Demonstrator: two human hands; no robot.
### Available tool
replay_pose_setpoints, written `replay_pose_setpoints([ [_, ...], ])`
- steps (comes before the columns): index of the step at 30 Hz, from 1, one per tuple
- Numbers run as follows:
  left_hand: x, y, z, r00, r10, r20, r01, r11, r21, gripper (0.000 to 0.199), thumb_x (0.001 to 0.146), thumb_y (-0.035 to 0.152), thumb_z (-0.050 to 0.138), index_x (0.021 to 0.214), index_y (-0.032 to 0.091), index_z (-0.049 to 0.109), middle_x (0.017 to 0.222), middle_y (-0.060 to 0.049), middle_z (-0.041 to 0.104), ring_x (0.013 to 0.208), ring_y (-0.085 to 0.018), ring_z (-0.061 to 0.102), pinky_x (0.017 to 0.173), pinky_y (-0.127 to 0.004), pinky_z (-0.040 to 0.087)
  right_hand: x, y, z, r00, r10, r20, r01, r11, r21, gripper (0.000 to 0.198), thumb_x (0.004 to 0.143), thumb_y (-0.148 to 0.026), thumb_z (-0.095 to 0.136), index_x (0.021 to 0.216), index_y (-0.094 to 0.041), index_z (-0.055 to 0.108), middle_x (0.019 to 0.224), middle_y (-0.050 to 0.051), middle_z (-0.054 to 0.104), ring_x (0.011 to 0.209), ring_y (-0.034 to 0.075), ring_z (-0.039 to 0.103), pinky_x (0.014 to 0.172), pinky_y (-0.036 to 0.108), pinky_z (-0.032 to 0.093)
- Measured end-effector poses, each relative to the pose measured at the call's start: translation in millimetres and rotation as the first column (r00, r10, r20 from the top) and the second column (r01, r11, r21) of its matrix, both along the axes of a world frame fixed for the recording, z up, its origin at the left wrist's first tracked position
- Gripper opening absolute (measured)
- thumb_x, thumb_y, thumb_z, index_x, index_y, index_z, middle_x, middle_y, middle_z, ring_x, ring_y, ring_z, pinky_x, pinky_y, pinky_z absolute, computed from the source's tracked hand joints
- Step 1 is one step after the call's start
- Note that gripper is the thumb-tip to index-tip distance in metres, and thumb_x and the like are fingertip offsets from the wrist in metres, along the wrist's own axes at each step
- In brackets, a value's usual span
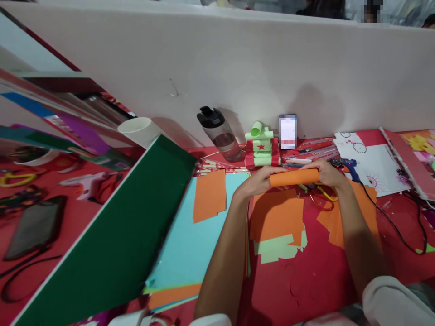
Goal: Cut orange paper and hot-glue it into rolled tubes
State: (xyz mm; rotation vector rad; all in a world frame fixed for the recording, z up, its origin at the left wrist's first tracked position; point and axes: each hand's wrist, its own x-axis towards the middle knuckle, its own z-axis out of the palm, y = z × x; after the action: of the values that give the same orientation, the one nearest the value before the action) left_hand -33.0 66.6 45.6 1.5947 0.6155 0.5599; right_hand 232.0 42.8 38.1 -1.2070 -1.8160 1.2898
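An orange paper roll lies crosswise between my hands. My left hand is closed on its left end, and my right hand grips the right end; some fingers are hidden behind it. Below the roll, orange paper sheets overlap pale green paper scraps on the red table. Scissors with yellow and red handles sit just under my right hand. Behind my left hand stands a small model of green and red paper rolls with a red star.
A dark green board leans at the left, beside a stack of coloured paper. A water bottle and a phone stand by the white partition. A blue glue gun with a trailing cord is at the right.
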Motion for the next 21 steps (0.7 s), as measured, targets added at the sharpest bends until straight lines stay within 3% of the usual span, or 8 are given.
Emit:
replay_pose_setpoints([
  [8,3,10,-16.3,0.987,0.157,0.036,-0.160,0.982,0.098,0.049,0.069,0.030,0.083,0.116,0.018,0.081,0.091,-0.010,0.083,0.092,-0.031,0.078,0.081,-0.038,0.063,4,2,-2,0.996,-0.081,-0.042,0.083,0.996,0.034,0.030,0.068,-0.020,0.062,0.089,-0.019,0.084,0.085,0.006,0.081,0.088,0.026,0.075,0.079,0.035,0.058],
  [11,6,11,-20.2,0.993,0.118,0.026,-0.120,0.985,0.125,0.056,0.072,0.037,0.083,0.124,0.016,0.078,0.104,-0.012,0.083,0.105,-0.033,0.076,0.093,-0.041,0.061,4,4,-5,0.993,-0.102,-0.062,0.107,0.991,0.081,0.031,0.067,-0.019,0.063,0.089,-0.018,0.084,0.089,0.007,0.081,0.089,0.027,0.075,0.080,0.034,0.058],
  [15,9,8,-22.8,0.999,0.032,-0.001,-0.031,0.989,0.148,0.053,0.081,0.039,0.078,0.129,0.017,0.076,0.118,-0.013,0.079,0.122,-0.034,0.070,0.108,-0.042,0.054,4,5,-7,0.998,0.015,-0.057,-0.007,0.991,0.137,0.035,0.066,-0.015,0.062,0.093,-0.017,0.084,0.102,0.009,0.081,0.103,0.029,0.074,0.083,0.033,0.057],
  [21,11,4,-23.0,1.000,0.006,0.001,-0.006,0.983,0.183,0.054,0.079,0.041,0.081,0.128,0.018,0.076,0.118,-0.014,0.079,0.124,-0.034,0.069,0.107,-0.042,0.056,7,0,-4,0.997,0.074,-0.022,-0.072,0.993,0.094,0.038,0.069,-0.015,0.061,0.100,-0.017,0.084,0.104,0.008,0.081,0.105,0.029,0.074,0.068,0.026,0.055],
])
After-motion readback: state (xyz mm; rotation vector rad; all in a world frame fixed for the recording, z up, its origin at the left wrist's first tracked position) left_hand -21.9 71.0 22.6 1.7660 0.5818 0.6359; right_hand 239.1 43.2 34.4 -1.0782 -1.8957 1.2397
